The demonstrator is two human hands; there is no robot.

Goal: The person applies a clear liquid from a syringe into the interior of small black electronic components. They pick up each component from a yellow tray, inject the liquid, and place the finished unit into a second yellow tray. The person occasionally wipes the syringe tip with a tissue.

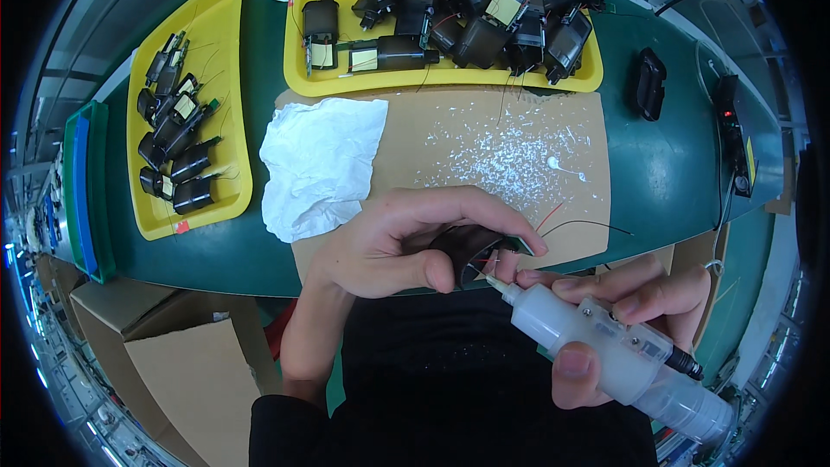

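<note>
My left hand point(376, 246) is curled round a black curved plastic housing point(458, 246), holding it over the near edge of the cardboard sheet. A thin black wire point(581, 223) and a short red one stick out to the right from the part. In my right hand point(661, 294) is a large translucent dispensing syringe point(566, 326) filled with a whitish substance. A small clear switch box point(629, 329) and a black cable end run along the barrel. The syringe's narrow tip point(497, 284) points into the housing's open side; whether it touches the inside I cannot tell.
A yellow tray point(363, 85) heaped with black housings stands at the back; another yellow tray point(149, 223) with several lies left. White tissue point(320, 164) and white flecks cover parts of the cardboard sheet point(406, 138). At right are a black case point(649, 85) and a power strip point(733, 134).
</note>
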